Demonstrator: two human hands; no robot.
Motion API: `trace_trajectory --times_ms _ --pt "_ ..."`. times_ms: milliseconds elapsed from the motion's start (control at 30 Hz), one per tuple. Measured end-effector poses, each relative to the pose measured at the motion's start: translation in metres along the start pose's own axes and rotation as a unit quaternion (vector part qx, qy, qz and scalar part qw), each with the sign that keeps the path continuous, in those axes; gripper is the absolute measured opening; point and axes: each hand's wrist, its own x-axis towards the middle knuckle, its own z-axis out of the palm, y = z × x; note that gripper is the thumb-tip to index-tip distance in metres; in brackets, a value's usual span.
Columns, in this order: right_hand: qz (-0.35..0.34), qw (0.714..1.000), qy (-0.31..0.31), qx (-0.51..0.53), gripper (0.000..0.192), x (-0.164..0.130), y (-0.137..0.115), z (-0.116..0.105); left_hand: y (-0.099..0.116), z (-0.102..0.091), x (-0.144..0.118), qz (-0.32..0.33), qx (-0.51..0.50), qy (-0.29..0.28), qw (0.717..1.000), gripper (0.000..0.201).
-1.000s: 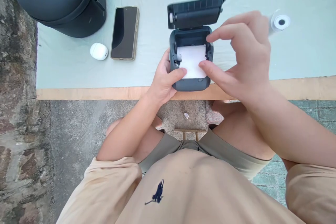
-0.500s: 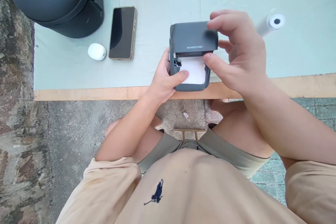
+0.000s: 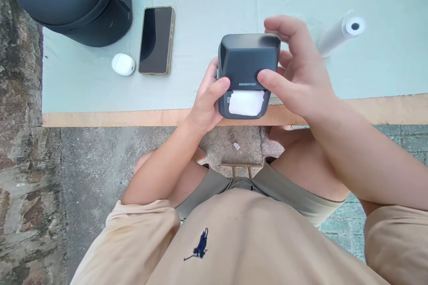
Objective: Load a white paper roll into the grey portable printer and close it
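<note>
While the dark zip case (image 3: pixel 72 2), white earbud case (image 3: pixel 123 64) and smartphone (image 3: pixel 156 40) lie off to the left, the left hand (image 3: pixel 207 100) clamps the label printer (image 3: pixel 248 73) at the bench (image 3: pixel 110 118) edge, its fingers closed on the left side. White label paper (image 3: pixel 246 102) pokes out toward the person. The right hand (image 3: pixel 297 73) spans the lid, thumb in front and fingers spread behind. Spare roll (image 3: pixel 339 33) lies far right.

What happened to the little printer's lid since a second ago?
The lid swung down from wide open to shut over the paper, whose end sticks out. The right hand moved onto the lid. The left hand kept gripping the printer. Phone and spare roll stayed put.
</note>
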Motion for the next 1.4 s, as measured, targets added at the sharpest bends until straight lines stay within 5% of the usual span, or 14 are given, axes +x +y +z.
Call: trace_trajectory --times_ms 267,467,700,1067,1233,1400 --pt "0.048 0.986 -0.060 0.147 0.066 -0.001 0.001 0.002 0.009 0.010 -0.007 -0.015 -0.013 0.011 1.000 0.054" --pt "0.066 0.990 -0.050 0.112 0.069 -0.002 0.002 0.001 0.009 0.011 -0.006 -0.014 -0.008 0.019 1.000 0.049" --pt "0.026 0.999 0.019 0.034 0.047 0.000 -0.001 -0.006 0.010 0.018 -0.002 -0.026 -0.015 0.076 0.997 0.047" --pt "-0.044 0.996 -0.072 -0.019 0.085 -0.005 0.009 -0.016 0.014 0.014 -0.001 -0.051 -0.012 0.100 0.994 0.039" --pt "-0.083 0.976 0.058 -0.192 0.072 -0.003 -0.009 -0.022 0.019 0.018 -0.002 -0.056 0.000 0.055 0.997 0.058" --pt "-0.032 0.966 0.190 -0.174 0.051 -0.001 -0.029 -0.012 0.011 0.011 -0.004 -0.040 0.008 0.029 0.999 0.034"
